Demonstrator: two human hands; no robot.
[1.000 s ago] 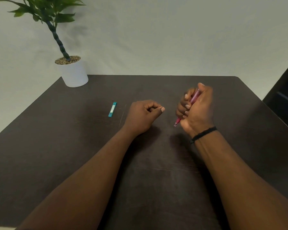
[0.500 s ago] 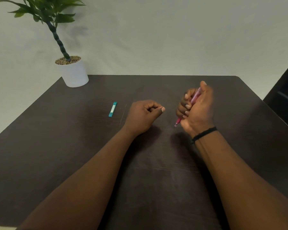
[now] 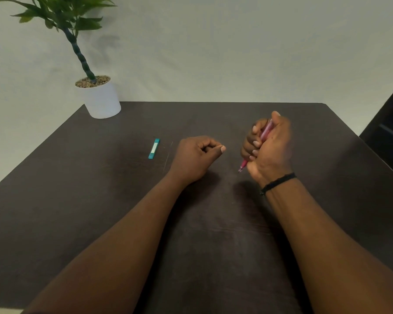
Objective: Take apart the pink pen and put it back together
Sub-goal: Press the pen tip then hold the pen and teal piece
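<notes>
Plenty of bare dark table (image 3: 213, 245) up front between the forearms. The only loose thing is a small teal tube (image 3: 154, 148) lying flat, just left of the left hand (image 3: 195, 157). White potted plant (image 3: 101, 98) sits way off in the far-left corner. The far-right side is clear past the right hand (image 3: 268, 148).

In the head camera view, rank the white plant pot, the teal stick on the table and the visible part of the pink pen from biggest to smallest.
1. white plant pot, clearly largest.
2 and 3. teal stick and pink pen: unsure. The right hand hides much of the pen, and what shows looks alike in size.
</notes>
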